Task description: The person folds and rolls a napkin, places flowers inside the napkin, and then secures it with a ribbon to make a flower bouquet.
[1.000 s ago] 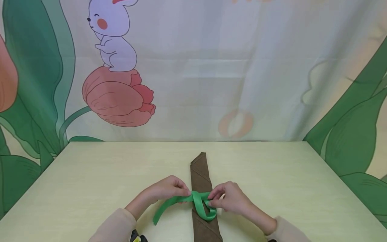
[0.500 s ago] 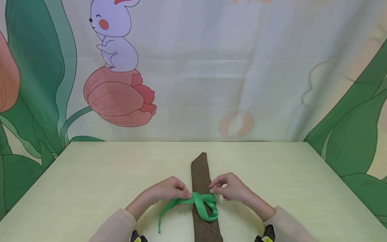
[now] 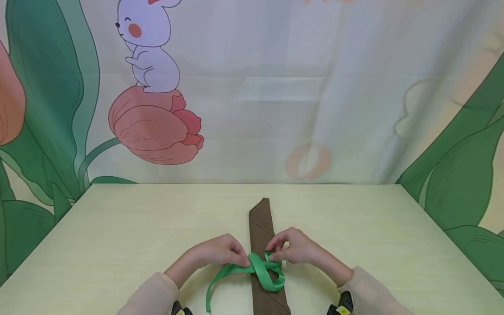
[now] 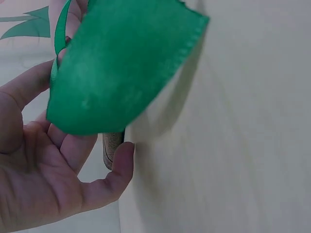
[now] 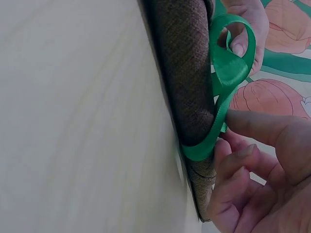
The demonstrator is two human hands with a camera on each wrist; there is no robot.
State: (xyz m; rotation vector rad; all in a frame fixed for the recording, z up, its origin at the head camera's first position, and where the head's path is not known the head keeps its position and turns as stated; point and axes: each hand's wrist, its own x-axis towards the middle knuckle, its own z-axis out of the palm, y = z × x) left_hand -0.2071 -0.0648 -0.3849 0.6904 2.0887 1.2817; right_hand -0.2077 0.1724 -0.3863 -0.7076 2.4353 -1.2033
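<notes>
A long, flat-folded brown cloth (image 3: 260, 232) lies lengthwise on the table. Across it goes a green ribbon (image 3: 260, 272), wrapped around with a loose loop on the right and a crossing strand on top. My left hand (image 3: 220, 251) pinches the ribbon at the cloth's left edge; its tail hangs below the fingers. In the left wrist view that tail, a broad green ribbon (image 4: 121, 68), covers part of the fingers. My right hand (image 3: 297, 247) pinches a short piece of ribbon over the cloth's right edge. The right wrist view has the ribbon loop (image 5: 232, 70) standing up from the cloth.
The pale table (image 3: 157, 214) extends around the cloth. Behind it hangs a curtain (image 3: 244, 109) printed with a rabbit and flowers. Dark wrist devices sit by both beige sleeves (image 3: 151, 293).
My right hand lifted off the ribbon, then came back down and now pinches a short piece at the upper right. The left hand has lowered slightly, its ribbon tail hanging straighter.
</notes>
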